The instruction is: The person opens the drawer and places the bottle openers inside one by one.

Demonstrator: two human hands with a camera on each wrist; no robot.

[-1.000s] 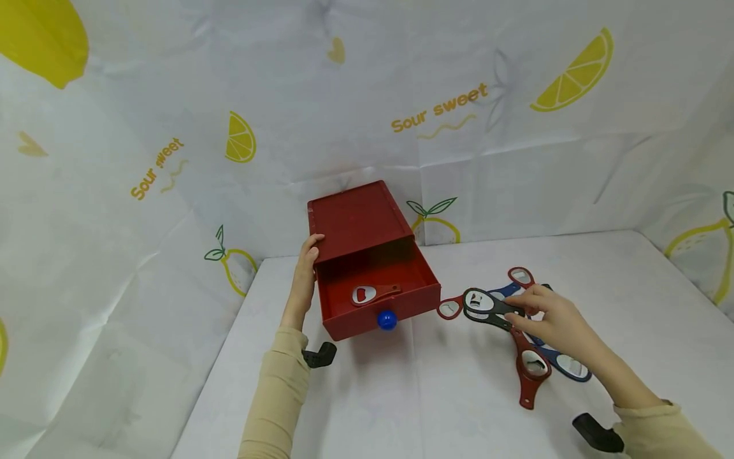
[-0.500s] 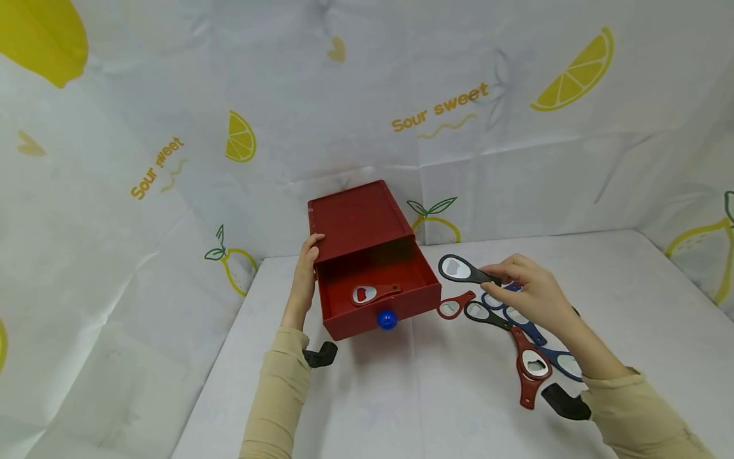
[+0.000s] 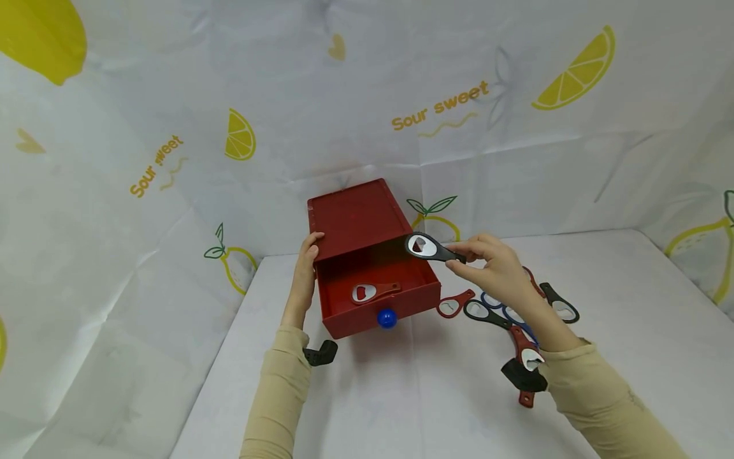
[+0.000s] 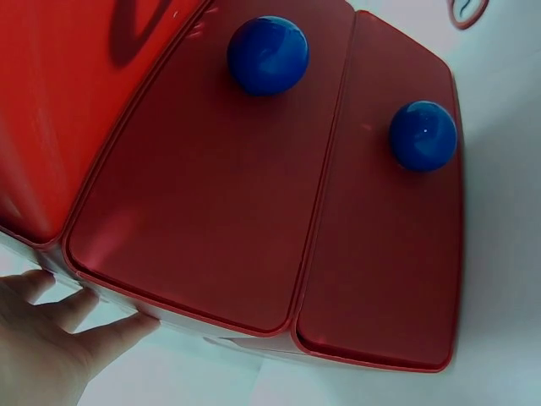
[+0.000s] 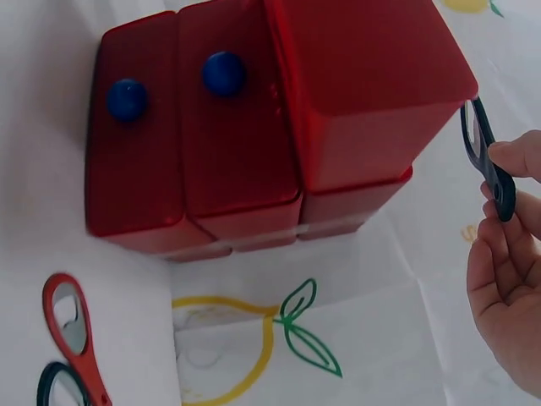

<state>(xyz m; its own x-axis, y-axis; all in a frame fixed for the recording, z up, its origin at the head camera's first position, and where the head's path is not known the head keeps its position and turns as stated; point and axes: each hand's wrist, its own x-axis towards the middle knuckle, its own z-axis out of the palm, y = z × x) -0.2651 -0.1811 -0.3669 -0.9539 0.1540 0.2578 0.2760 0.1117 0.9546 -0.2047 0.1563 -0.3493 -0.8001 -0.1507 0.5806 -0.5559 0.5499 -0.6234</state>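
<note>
While the right grip [image 3: 492, 271] pinches its handle [image 5: 505, 196], the black opener [image 3: 436, 251] seemingly juts over the drawer [image 3: 352, 325].

Looks like a little staged tabletop setup to me, though I honestly can't tell if it's in a home, lab or office. A wrinkly white sheet [image 3: 321, 95] with lemon prints [image 3: 241, 136] and "Sour sweet" lettering [image 3: 461, 97] hangs behind the white tabletop [image 3: 459, 401] and runs along both sides, so the room itself is hidden. Black wrist gadgets [image 3: 322, 353] kinda say filming spot too, plus there's just-stuff-on-a-table vibes: a red drawer unit [image 3: 358, 217] and bottle openers [image 3: 487, 315].
</note>
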